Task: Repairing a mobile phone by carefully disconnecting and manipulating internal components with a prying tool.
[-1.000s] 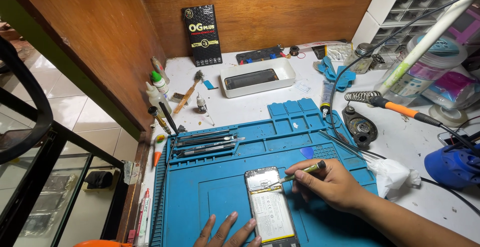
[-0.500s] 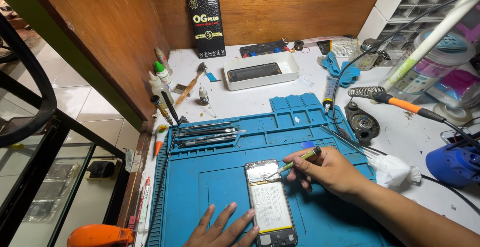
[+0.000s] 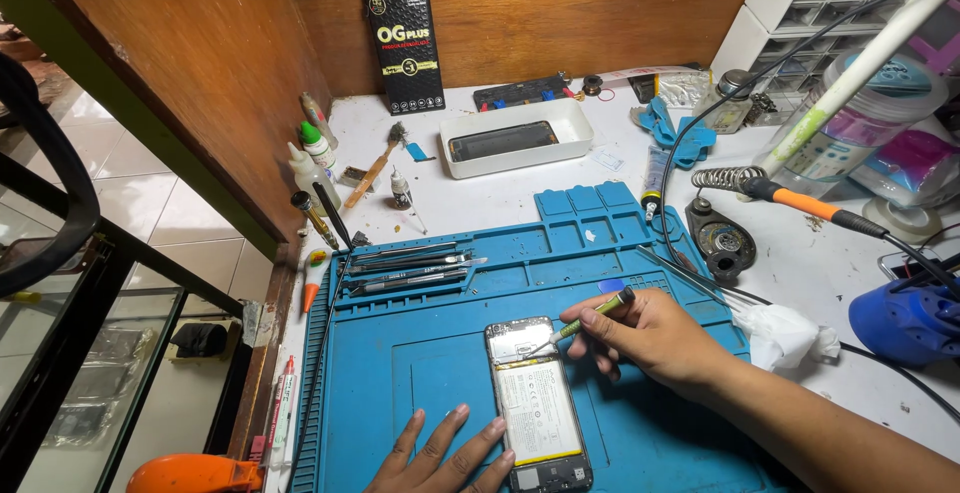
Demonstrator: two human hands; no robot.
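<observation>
Blue matting point(image 3: 430, 373) covers the near part of the bench, and on it lies an opened phone point(image 3: 535, 403), back cover off, its long axis running away from the person with a slight lean to the left; the top end points toward the far wall. The bottom edge of the view cuts off the lower part of the left hand point(image 3: 440, 458), so only the fingers show, spread apart and flat on the mat, the nearest one touching the phone's lower left edge. The right hand point(image 3: 650, 338) has its fingers pinched together round a thin green screwdriver point(image 3: 580, 321). Its tip meets the upper part of the phone, though the exact spot it touches is too small to make out. The handle slants up and to the right, away from the phone
</observation>
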